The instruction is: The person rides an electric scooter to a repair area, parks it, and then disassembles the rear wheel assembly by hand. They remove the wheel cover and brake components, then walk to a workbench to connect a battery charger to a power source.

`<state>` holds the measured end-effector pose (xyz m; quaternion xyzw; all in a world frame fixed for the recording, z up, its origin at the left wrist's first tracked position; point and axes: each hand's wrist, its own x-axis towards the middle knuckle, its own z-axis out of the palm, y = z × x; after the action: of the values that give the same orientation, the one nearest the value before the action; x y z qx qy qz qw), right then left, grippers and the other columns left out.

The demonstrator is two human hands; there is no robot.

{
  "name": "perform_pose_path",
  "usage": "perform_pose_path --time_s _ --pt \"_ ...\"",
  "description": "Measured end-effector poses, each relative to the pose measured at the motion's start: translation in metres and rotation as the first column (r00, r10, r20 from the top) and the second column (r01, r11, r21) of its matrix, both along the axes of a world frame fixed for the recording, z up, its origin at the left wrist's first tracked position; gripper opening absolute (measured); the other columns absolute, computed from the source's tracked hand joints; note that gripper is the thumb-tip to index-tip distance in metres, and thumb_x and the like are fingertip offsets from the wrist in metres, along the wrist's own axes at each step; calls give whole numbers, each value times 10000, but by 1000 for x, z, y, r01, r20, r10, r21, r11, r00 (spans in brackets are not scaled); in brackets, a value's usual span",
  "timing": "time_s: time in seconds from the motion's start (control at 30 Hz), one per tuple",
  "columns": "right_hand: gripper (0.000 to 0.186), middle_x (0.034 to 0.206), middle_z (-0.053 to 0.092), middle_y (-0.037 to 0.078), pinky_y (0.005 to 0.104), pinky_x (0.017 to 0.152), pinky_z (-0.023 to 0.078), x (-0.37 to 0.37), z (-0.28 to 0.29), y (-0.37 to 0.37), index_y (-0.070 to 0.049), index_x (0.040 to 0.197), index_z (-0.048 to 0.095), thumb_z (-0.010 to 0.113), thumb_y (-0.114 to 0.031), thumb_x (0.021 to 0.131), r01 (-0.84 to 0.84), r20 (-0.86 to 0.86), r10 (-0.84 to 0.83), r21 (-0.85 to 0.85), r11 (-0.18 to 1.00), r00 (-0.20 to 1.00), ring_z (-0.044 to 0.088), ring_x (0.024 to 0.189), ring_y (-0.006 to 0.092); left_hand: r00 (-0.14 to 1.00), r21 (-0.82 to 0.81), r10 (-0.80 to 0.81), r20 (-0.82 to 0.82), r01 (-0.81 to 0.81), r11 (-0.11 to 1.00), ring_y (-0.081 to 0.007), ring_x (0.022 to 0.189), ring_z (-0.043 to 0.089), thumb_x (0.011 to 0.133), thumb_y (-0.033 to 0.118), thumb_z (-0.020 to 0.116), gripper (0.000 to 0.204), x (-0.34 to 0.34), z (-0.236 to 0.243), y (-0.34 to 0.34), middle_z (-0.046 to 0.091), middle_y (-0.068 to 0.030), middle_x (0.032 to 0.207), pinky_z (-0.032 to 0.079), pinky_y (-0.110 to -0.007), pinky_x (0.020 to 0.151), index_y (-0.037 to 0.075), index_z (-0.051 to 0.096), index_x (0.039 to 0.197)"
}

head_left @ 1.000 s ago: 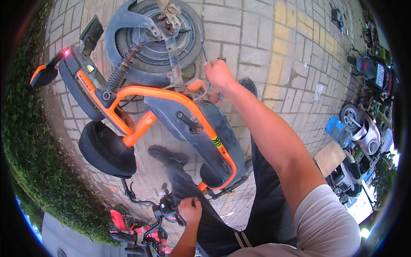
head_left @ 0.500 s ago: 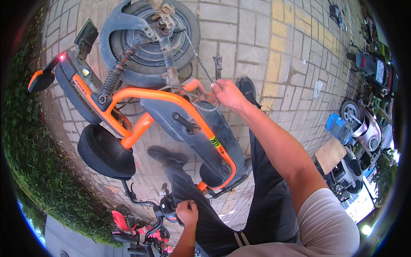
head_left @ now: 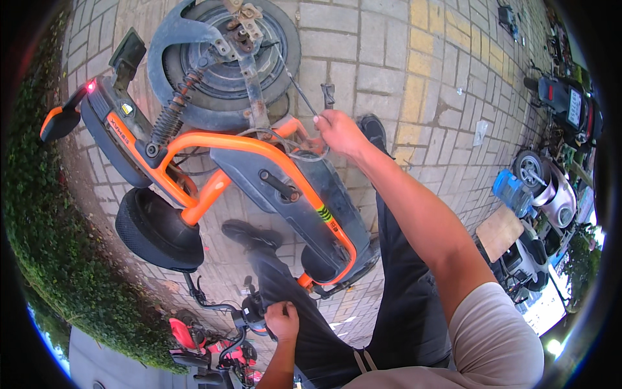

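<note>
An orange and grey electric scooter lies on its side, its rear wheel and rusty shock absorber exposed at the top. My right hand pinches a thin cable running up to the wheel hub, just beside the orange frame. A small dark metal part is on the paving above that hand. My left hand rests loosely curled on my left leg, beside a handlebar. The black seat points toward the lower left.
A hedge borders the left side. A red scooter is at the bottom left. Along the right stand parked scooters, a blue water jug and a cardboard sheet. My feet are on the brick paving.
My right hand has moved downward and slightly right with the cable, then slightly back up and left, drawing the cable straighter from the hub. My left hand has barely moved.
</note>
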<state>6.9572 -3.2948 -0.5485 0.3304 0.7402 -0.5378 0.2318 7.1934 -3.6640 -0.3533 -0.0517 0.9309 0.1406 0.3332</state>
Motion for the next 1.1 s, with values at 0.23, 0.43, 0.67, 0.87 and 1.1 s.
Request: perform_pose_path --time_s 0.23,0.43,0.67,0.87,1.1 --pt "310 924 623 240 455 801 456 -72 -32 -23 17 898 609 472 -261 911 71 22 -78 224 972 997 585 903 404 1000 1 11 16 -11 1000 -278 693 562 719 144 654 63 1 -1 2 604 -69 719 425 -402 668 82 646 728" --pt "302 988 629 212 450 833 449 -68 -64 -27 -18 967 613 464 -277 921 146 111 -180 262 954 977 586 956 369 1000 4 28 -3 -28 1000 -278 699 569 715 141 652 59 4 -2 1 608 -65 719 426 -401 671 85 646 730" --pt "386 837 630 91 348 596 442 -69 -65 -20 -7 915 605 487 -374 928 518 117 -513 -357 778 851 546 696 177 1000 0 10 17 -10 1000 -278 720 575 722 145 647 59 7 -5 3 616 -67 740 426 -404 680 87 638 723" --pt "277 841 619 54 277 545 418 -17 3 -20 -32 939 612 581 -304 899 545 237 -496 -479 689 835 505 687 120 1000 15 5 17 -5 1000 -276 721 575 729 150 646 65 8 -6 0 616 -65 739 426 -403 683 87 636 735" --pt "206 761 637 94 333 625 490 -5 -37 -59 13 894 596 614 -190 862 319 -71 -359 -322 891 931 580 635 177 1000 27 13 17 -13 1000 -280 729 575 733 144 640 61 1 -2 4 615 -74 748 427 -405 676 84 630 743"
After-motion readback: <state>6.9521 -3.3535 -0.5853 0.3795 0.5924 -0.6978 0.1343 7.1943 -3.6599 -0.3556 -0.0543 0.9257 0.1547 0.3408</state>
